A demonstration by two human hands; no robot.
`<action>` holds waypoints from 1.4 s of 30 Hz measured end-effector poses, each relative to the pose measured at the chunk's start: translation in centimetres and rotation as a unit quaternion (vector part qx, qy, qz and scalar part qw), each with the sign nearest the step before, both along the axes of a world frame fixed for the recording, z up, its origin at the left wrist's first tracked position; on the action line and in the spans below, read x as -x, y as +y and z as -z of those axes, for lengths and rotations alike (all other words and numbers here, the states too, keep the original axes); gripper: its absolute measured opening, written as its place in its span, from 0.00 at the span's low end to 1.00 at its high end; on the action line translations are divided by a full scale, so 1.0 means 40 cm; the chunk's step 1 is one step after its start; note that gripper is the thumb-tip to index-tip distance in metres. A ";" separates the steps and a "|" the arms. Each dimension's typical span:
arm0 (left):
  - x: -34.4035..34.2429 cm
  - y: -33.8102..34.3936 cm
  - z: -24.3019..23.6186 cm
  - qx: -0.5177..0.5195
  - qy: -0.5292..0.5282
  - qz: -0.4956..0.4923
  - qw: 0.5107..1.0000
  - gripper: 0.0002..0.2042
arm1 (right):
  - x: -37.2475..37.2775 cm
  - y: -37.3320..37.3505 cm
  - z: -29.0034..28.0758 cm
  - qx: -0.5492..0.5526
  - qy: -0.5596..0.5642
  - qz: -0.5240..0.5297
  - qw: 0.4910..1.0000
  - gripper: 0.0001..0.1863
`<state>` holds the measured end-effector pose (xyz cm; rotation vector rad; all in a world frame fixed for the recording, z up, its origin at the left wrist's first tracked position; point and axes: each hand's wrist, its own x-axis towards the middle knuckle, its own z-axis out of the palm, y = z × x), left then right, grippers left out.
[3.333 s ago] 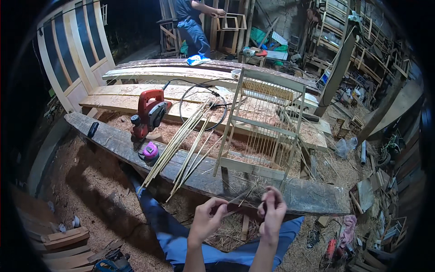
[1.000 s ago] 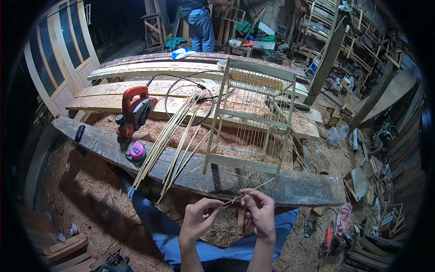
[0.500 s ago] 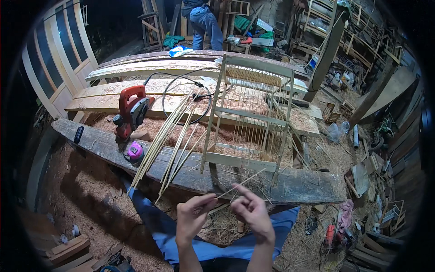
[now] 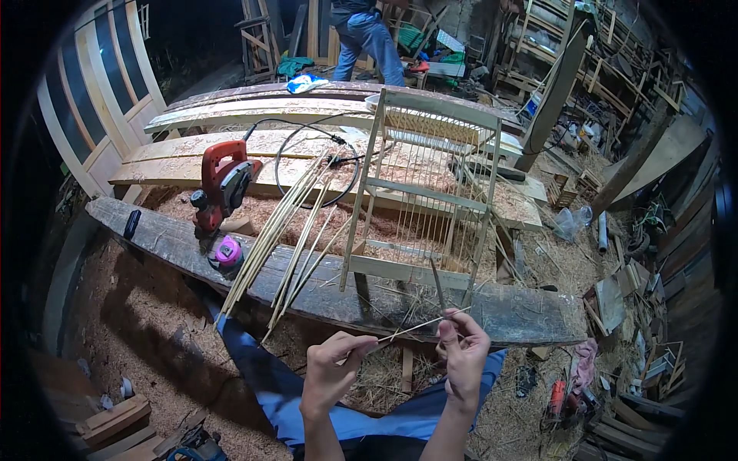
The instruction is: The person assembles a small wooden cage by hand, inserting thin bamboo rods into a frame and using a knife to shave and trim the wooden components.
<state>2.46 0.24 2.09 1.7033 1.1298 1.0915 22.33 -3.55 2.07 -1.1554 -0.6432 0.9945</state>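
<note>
My left hand pinches a thin pale stick that runs rightward across my right hand. My right fingers are closed around the stick and a dark, narrow upright strip, possibly a blade. Beyond my hands a slatted wooden frame with many thin rods stands on the weathered plank. Left of it lie a bundle of thin sticks, a pink-and-black round object, a small black object and a red electric planer with a looped black cable.
Shaving-strewn boards lie behind the weathered plank, with panelled doors at the left. A person in blue trousers stands at the back. Wood scraps, a pipe and a red tool lie at the right.
My right hand has shifted right and up, its fingers now gathered on the stick, and the dark strip stands more upright. The person behind has shifted slightly right.
</note>
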 end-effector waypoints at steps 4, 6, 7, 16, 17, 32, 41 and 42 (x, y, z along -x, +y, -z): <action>0.010 0.000 0.001 0.001 -0.005 -0.014 1.000 0.11 | -0.021 -0.002 0.010 -0.016 -0.014 0.104 0.994 0.15; 0.024 0.001 -0.005 -0.009 0.025 -0.053 0.998 0.09 | -0.033 -0.006 0.008 -0.030 -0.019 0.139 0.990 0.15; 0.032 0.003 -0.008 -0.018 0.055 -0.093 0.994 0.08 | -0.042 -0.010 0.000 -0.030 -0.010 0.116 0.993 0.17; 0.014 0.008 0.036 0.006 -0.040 -0.085 0.996 0.08 | 0.015 -0.003 -0.018 0.000 0.067 -0.160 0.985 0.32; 0.015 0.007 0.032 0.021 -0.028 -0.077 0.996 0.09 | 0.018 -0.002 -0.018 -0.006 0.068 -0.149 0.987 0.33; 0.003 0.006 0.033 -0.032 -0.007 -0.068 0.997 0.15 | 0.098 0.015 -0.004 0.006 0.016 -0.211 0.977 0.26; -0.007 -0.002 0.006 -0.015 -0.021 -0.029 0.999 0.13 | 0.064 0.017 0.015 -0.009 -0.029 -0.020 0.999 0.14; 0.002 -0.001 0.012 -0.003 -0.016 -0.023 1.000 0.13 | 0.045 0.015 0.010 -0.014 -0.001 0.005 1.000 0.13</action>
